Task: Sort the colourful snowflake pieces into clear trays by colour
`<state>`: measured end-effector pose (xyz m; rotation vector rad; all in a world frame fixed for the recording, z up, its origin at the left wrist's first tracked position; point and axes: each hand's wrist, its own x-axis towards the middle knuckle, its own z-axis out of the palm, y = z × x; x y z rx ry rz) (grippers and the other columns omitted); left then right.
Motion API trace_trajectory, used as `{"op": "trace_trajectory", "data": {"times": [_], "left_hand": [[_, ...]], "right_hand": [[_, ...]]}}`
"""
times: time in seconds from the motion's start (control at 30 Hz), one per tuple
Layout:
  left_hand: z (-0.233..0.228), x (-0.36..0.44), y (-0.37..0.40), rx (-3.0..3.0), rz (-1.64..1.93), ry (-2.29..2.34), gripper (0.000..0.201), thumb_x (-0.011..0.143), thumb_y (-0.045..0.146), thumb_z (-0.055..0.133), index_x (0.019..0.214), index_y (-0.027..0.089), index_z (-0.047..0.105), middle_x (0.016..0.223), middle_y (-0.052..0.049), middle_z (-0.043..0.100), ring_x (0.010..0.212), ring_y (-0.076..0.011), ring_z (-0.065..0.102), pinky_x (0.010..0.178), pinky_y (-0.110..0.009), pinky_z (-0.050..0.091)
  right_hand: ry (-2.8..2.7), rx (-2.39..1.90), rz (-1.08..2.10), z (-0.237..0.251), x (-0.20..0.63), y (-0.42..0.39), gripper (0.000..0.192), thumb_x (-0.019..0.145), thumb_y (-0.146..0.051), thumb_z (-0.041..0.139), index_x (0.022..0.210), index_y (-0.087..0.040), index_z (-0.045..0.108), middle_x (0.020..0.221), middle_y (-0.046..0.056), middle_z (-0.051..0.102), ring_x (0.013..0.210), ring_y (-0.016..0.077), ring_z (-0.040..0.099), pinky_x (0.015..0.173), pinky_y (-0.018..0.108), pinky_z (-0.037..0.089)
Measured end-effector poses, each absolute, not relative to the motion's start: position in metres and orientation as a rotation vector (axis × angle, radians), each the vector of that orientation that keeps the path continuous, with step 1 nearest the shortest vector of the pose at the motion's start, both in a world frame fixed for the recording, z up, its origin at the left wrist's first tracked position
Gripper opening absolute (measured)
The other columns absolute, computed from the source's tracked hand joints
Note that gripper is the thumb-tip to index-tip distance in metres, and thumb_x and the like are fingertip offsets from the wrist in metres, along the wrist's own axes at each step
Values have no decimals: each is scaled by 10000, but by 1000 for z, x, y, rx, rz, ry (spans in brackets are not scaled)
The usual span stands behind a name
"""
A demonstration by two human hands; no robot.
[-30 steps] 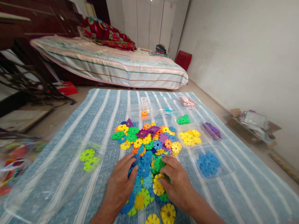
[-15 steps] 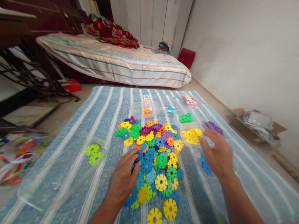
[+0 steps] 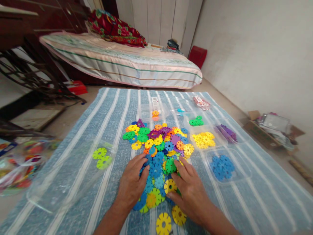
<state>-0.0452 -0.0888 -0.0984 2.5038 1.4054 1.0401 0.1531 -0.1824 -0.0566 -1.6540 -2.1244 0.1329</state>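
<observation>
1. Near the mat's (image 3: pixel 110 107) left edge: a clear bag (image 3: pixel 22 163) of mixed pcs lies off the cloth, and a clear tray (image 3: pixel 70 176) on it holds two lime discs (image 3: pixel 102 158), kept apart from the rest by colour, it seems.
2. Left hand (image 3: pixel 133 182): flat, fingers spread on blue discs at the pile's (image 3: pixel 158 153) near-left side; pressing, not gripping anything.
3. Pile sits mid-mat, toward the near edge, w/ loose yellow discs (image 3: pixel 163 224) just short of it.
4. Right hand (image 3: pixel 192 191): palm down on the pile's near-right side, thumb and fingers around a yellow disc (image 3: pixel 170 186); can't tell if pinched or only touched.
5. Toward the right edge: trays w/ green (image 3: pixel 196 121), yellow (image 3: pixel 204 139), purple (image 3: pixel 228 133) and blue (image 3: pixel 222 166) discs, one colour each.
</observation>
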Motion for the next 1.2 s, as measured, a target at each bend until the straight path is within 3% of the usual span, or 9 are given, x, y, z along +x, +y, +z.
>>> {"op": "trace_trajectory", "data": {"times": [0.2,0.3,0.43,0.6,0.73,0.87,0.97,1.2], "left_hand": [[-99,-46,-88,2515,1051,1395,202,879,273,474,993,158,596,1114,-114,656,1060,-227,604,926,-385,508],[-100,-46,-88,2529,1059,1396,210,882,284,469,994,159,595,1103,-118,657,1052,-227,609,923,-385,511],[-100,-47,-88,2548,1065,1402,205,884,286,462,986,165,593,1080,-113,664,1036,-224,617,905,-376,522],[-99,-46,-88,2543,1051,1403,208,882,281,465,982,157,598,1090,-119,665,1037,-232,616,901,-390,524],[-99,-46,-88,2516,1031,1410,200,877,275,473,978,158,601,1105,-118,660,1048,-231,611,916,-392,516],[-99,-46,-89,2491,1019,1411,202,877,273,473,980,161,605,1109,-117,660,1056,-229,607,920,-391,513],[-98,-45,-90,2467,1019,1417,205,876,280,474,983,166,607,1103,-110,663,1055,-227,607,923,-390,510],[-97,-44,-91,2432,1009,1421,218,873,290,465,990,178,611,1111,-101,664,1068,-233,605,931,-404,506]], "right_hand": [[-2074,-1627,193,-63,146,-185,180,697,-186,720,859,-149,650,1288,157,524,1317,350,328,1034,547,365],[-1986,-1569,238,-61,144,-186,42,745,-142,660,752,-175,636,1181,111,593,1270,291,406,1037,483,389],[-1844,-1526,244,-45,163,-178,108,812,-198,601,706,-205,623,1069,76,643,1179,234,502,1006,438,431],[-1600,-1636,-135,-21,230,-151,144,834,-290,579,737,-211,650,1019,85,662,1052,239,586,962,470,450],[-1442,-1746,-492,-18,262,-143,205,821,-342,594,885,-163,669,974,122,668,972,269,617,908,495,474],[-1664,-1615,-224,-29,236,-163,146,852,-274,571,944,-188,645,936,82,686,898,204,646,847,386,532],[-1873,-1493,51,-40,202,-183,135,857,-207,553,966,-207,633,990,71,673,974,186,625,871,346,533],[-2079,-1636,121,-52,165,-200,205,719,-137,656,923,-155,642,1247,156,552,1265,336,408,986,537,428]]}}
